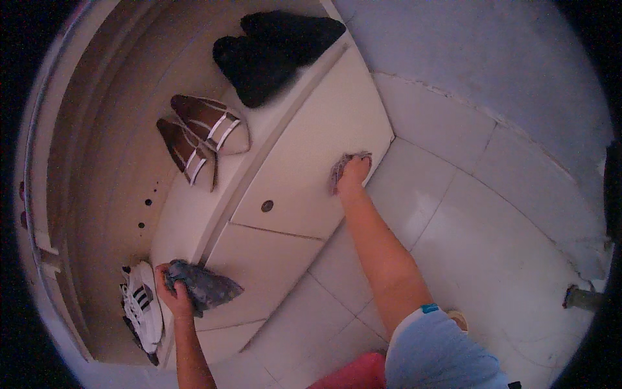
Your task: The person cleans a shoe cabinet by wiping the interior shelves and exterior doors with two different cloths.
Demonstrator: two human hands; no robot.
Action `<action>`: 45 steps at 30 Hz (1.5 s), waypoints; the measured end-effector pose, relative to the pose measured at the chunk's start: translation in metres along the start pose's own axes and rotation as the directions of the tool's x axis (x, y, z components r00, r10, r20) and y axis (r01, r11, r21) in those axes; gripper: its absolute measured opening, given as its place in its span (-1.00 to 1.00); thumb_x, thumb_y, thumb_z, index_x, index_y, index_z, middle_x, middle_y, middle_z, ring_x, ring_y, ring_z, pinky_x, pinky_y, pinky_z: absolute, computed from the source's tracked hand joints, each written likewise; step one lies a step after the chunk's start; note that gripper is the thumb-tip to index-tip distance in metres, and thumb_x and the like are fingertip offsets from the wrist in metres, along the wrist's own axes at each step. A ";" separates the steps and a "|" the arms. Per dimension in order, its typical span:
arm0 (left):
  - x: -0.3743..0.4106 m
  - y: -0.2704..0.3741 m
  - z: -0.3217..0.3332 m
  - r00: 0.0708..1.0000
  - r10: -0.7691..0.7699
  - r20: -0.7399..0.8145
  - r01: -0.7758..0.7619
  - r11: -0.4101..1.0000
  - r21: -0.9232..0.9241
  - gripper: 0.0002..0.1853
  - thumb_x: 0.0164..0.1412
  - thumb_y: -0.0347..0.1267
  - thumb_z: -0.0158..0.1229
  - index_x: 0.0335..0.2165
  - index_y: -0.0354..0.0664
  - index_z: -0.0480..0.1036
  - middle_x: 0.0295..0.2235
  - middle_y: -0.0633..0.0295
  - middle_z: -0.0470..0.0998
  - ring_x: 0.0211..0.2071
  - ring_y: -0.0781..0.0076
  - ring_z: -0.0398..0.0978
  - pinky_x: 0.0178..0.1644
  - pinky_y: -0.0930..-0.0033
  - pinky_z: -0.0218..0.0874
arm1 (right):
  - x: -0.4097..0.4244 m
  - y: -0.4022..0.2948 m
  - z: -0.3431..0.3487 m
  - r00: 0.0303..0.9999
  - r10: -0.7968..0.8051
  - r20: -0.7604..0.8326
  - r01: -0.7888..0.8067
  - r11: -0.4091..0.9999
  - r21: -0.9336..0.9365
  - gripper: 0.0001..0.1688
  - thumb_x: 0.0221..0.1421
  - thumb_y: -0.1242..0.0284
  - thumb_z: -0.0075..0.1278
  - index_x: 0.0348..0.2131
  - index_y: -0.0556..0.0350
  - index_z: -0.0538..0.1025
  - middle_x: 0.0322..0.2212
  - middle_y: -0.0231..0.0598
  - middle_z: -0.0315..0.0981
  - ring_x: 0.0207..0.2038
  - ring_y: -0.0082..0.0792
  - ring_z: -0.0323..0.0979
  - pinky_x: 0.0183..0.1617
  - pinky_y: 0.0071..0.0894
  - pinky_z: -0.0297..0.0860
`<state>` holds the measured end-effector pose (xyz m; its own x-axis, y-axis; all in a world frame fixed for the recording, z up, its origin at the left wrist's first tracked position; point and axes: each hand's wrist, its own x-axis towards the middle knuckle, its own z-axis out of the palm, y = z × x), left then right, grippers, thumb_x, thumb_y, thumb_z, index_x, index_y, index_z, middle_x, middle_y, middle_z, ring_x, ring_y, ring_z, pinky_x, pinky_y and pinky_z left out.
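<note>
My right hand [354, 175] is closed around a crumpled greyish cloth [337, 176] and presses it against the cream cabinet front [301, 160], near its lower edge. At lower left, my left hand [176, 294] grips a dark grey cloth [209, 287] that hangs over the shelf edge and a cabinet door. White sneakers with black stripes [145, 306] lie just beside that hand on the shelf. Farther up the shelf stand beige pointed flat shoes [231, 131] with pale straps, and beyond them a pair of black fuzzy shoes or slippers [277, 53].
A round dark knob or hole [267, 206] marks the cabinet door. Light floor tiles [418, 209] meet the cabinet base. A short dark cylindrical object [580, 298] is at the far right, and a small part of footwear [457, 321] shows beside my sleeve.
</note>
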<state>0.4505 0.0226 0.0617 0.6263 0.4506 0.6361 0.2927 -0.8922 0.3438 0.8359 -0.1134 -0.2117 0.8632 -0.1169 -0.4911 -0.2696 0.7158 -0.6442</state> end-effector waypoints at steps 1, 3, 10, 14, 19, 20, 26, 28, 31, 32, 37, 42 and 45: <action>-0.003 -0.009 -0.004 0.999 -0.045 -0.029 0.044 0.999 -0.015 -0.60 -0.18 -0.33 -0.05 -0.30 -0.35 0.29 -0.40 0.16 0.33 -0.33 0.34 0.28 -0.15 0.41 0.13 | -0.005 -0.006 0.006 0.999 0.040 0.036 -0.038 0.998 -0.040 -0.55 0.06 0.55 -0.27 -0.01 0.22 0.20 -0.10 -0.09 0.20 -0.13 -0.18 0.21 -0.12 -0.22 0.22; -0.009 -0.018 -0.018 0.997 -0.072 -0.037 0.071 0.997 -0.027 -0.59 -0.10 -0.24 -0.02 -0.29 -0.34 0.29 -0.36 0.19 0.33 -0.30 0.39 0.28 -0.14 0.41 0.12 | -0.037 -0.041 0.029 0.995 0.084 0.046 -0.074 0.981 -0.181 -0.50 0.06 0.51 -0.25 0.03 0.19 0.20 -0.05 -0.08 0.24 -0.11 -0.20 0.28 -0.10 -0.25 0.26; -0.006 -0.039 -0.025 0.981 -0.185 0.064 0.196 0.949 -0.248 -0.55 -0.03 -0.16 0.03 -0.25 -0.28 0.29 -0.34 0.25 0.30 -0.29 0.44 0.29 -0.16 0.41 0.13 | -0.068 -0.124 0.094 0.534 -0.753 0.385 0.843 0.440 -0.311 -0.39 0.08 0.45 -0.21 0.13 0.22 0.14 0.17 -0.02 -0.01 0.19 -0.06 0.01 0.22 -0.26 -0.04; -0.011 -0.029 -0.021 0.978 -0.199 -0.060 0.181 0.957 -0.226 -0.57 -0.01 -0.15 0.04 -0.28 -0.28 0.28 -0.34 0.24 0.31 -0.30 0.43 0.30 -0.17 0.42 0.15 | -0.022 -0.101 0.075 0.550 -0.743 0.382 0.835 0.502 -0.226 -0.43 0.13 0.41 -0.22 0.11 0.27 0.16 0.16 -0.04 0.01 0.20 -0.08 -0.01 0.21 -0.24 -0.04; -0.007 -0.029 -0.023 0.966 -0.260 0.000 0.252 0.935 -0.250 -0.53 -0.01 -0.09 0.04 -0.28 -0.28 0.26 -0.38 0.23 0.32 -0.33 0.42 0.31 -0.19 0.43 0.15 | 0.055 -0.026 0.008 0.928 -0.366 0.067 0.368 0.874 -0.317 -0.45 0.18 0.40 -0.30 0.11 0.31 0.13 0.16 0.00 -0.02 0.19 -0.10 -0.04 0.23 -0.28 -0.10; -0.009 -0.034 -0.024 0.968 -0.251 0.001 0.243 0.936 -0.254 -0.52 -0.01 -0.08 0.04 -0.28 -0.28 0.26 -0.39 0.23 0.32 -0.33 0.42 0.31 -0.20 0.43 0.15 | 0.058 -0.012 -0.005 0.964 -0.265 0.029 0.261 0.913 -0.314 -0.45 0.19 0.39 -0.33 0.11 0.32 0.11 0.17 0.02 -0.06 0.21 -0.08 -0.10 0.25 -0.28 -0.16; -0.011 -0.034 -0.017 0.953 -0.289 -0.088 0.248 0.915 -0.318 -0.49 -0.04 -0.05 0.05 -0.30 -0.29 0.26 -0.42 0.25 0.29 -0.37 0.42 0.29 -0.23 0.42 0.14 | 0.030 -0.017 0.025 0.972 -0.233 0.035 0.229 0.902 -0.366 -0.42 0.17 0.36 -0.26 0.12 0.29 0.11 0.17 0.06 -0.08 0.22 0.00 -0.11 0.29 -0.21 -0.19; -0.012 -0.044 -0.030 0.980 -0.195 -0.047 0.183 0.966 -0.182 -0.47 -0.04 -0.03 0.04 -0.30 -0.29 0.25 -0.42 0.25 0.29 -0.37 0.41 0.29 -0.23 0.41 0.15 | -0.018 -0.076 0.072 0.918 -0.380 0.110 0.396 0.887 -0.238 -0.40 0.18 0.34 -0.25 0.15 0.23 0.11 0.18 0.00 -0.02 0.20 -0.14 0.00 0.21 -0.36 -0.05; -0.011 -0.053 -0.036 0.994 -0.105 -0.033 0.102 0.991 -0.090 -0.45 -0.03 0.00 0.03 -0.30 -0.29 0.25 -0.41 0.24 0.29 -0.35 0.41 0.30 -0.23 0.40 0.15 | -0.051 -0.110 0.089 0.550 -0.766 0.333 0.833 0.476 -0.280 -0.41 0.13 0.37 -0.20 0.11 0.27 0.17 0.14 0.03 0.04 0.21 -0.11 0.00 0.24 -0.16 -0.10; -0.012 -0.053 -0.037 0.992 -0.123 -0.023 0.120 0.987 -0.109 -0.44 -0.03 0.01 0.03 -0.30 -0.30 0.25 -0.40 0.23 0.29 -0.35 0.40 0.30 -0.23 0.40 0.15 | -0.056 -0.114 0.087 0.481 -0.786 0.387 0.876 0.422 -0.232 -0.42 0.12 0.38 -0.19 0.10 0.28 0.18 0.14 0.03 0.05 0.21 -0.11 0.00 0.24 -0.14 -0.10; -0.015 -0.039 -0.028 0.984 -0.175 -0.021 0.168 0.969 -0.183 -0.38 -0.02 0.04 0.04 -0.26 -0.34 0.25 -0.35 0.19 0.31 -0.33 0.38 0.30 -0.20 0.37 0.15 | -0.001 -0.059 0.050 0.652 -0.717 0.248 0.752 0.567 -0.337 -0.44 0.10 0.45 -0.21 0.08 0.33 0.18 0.13 0.03 0.05 0.15 -0.10 0.06 0.19 -0.28 0.00; -0.018 -0.067 -0.033 0.981 -0.183 -0.072 0.166 0.967 -0.193 -0.41 0.00 0.02 0.02 -0.26 -0.33 0.26 -0.35 0.20 0.30 -0.32 0.38 0.29 -0.19 0.37 0.15 | 0.036 0.017 -0.031 0.976 -0.212 -0.043 0.184 0.917 -0.353 -0.44 0.18 0.41 -0.29 0.12 0.32 0.08 0.15 0.02 0.00 0.17 -0.14 0.02 0.24 -0.34 -0.06; -0.012 -0.051 -0.029 0.987 -0.162 0.015 0.161 0.959 -0.233 -0.47 0.00 -0.01 0.02 -0.30 -0.30 0.26 -0.37 0.23 0.28 -0.33 0.42 0.28 -0.20 0.41 0.14 | -0.008 0.031 -0.024 0.987 -0.159 -0.014 0.142 0.917 -0.374 -0.43 0.20 0.35 -0.29 0.11 0.34 0.09 0.16 0.08 -0.03 0.19 -0.06 -0.02 0.26 -0.27 -0.11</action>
<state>0.4067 0.0635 0.0566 0.5816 0.5885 0.5616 0.2130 -0.7764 0.5931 0.8108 -0.1070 -0.2417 0.8890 -0.2388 -0.3907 -0.2839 0.3820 -0.8795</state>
